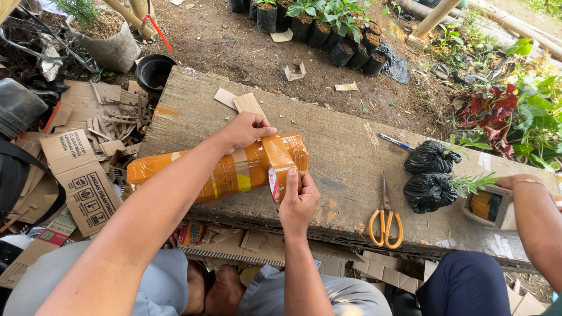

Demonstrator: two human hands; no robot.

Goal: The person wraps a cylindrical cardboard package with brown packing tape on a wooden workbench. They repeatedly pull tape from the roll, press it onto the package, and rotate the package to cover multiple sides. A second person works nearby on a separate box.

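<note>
On the desk (351, 146), you are wrapping a parcel (216, 172) lying lengthwise left to right. Your left hand (246, 130) is pressing its top, closed over the tape (278, 158); your right hand (298, 199), nearer you, is gripping the tape roll (274, 182) at the parcel's right end.

A wrapped parcel (222, 169) lies on the surface (345, 146). Right of the parcel lie scissors (385, 219); further right sit two bagged seedlings (430, 175). A pen (393, 140) lies behind the scissors. Behind the parcel's left end, off the surface, stands a pot (154, 71).
</note>
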